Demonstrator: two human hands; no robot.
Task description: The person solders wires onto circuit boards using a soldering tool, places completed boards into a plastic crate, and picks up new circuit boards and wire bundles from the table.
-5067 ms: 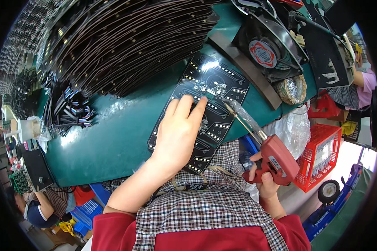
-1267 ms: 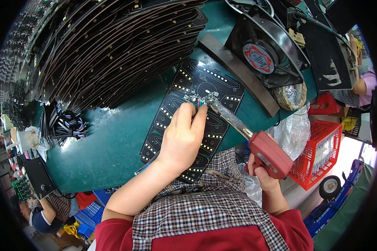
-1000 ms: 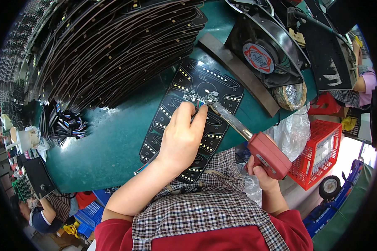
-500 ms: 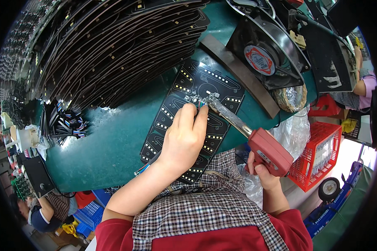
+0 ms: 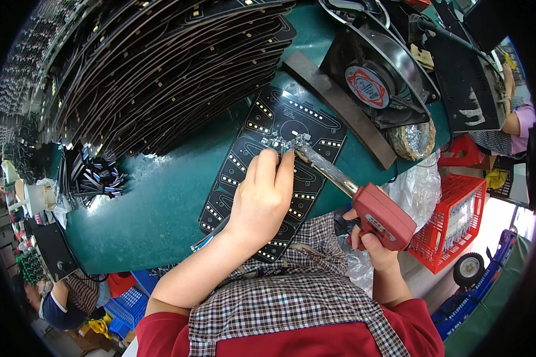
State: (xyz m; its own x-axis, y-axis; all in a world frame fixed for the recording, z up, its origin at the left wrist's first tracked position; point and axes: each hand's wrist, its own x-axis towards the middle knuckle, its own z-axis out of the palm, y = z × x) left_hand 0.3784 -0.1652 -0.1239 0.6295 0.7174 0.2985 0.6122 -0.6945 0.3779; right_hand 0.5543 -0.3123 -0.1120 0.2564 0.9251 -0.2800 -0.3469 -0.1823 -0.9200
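A black LED circuit board (image 5: 227, 193) lies slantwise on the green bench, hanging over its near edge. My left hand (image 5: 262, 193) rests over it, fingers pinched on thin coloured wires (image 5: 284, 150) at the cluster of small parts in the board's upper middle. In my right hand (image 5: 372, 241) is a red soldering gun (image 5: 382, 217), gripped by its handle. Its long metal barrel (image 5: 330, 172) reaches up and left, with the tip right beside the pinched wires. My left fingertips partly hide the contact. More wire ends stick out under my left wrist.
Tall stacks of similar boards (image 5: 161, 71) fill the far left. A bundle of cut wires (image 5: 95, 175) lies below them. Right of the board are a dark bar (image 5: 342, 107), a black fan (image 5: 378, 77) and a round solder-flecked lump (image 5: 412, 140). A red crate (image 5: 452, 220) stands lower right. Other people sit at both sides.
The barrel tip shifts very slightly at the wires. One finger of my right hand lifts away from the gun's grip. My left hand stays nearly still.
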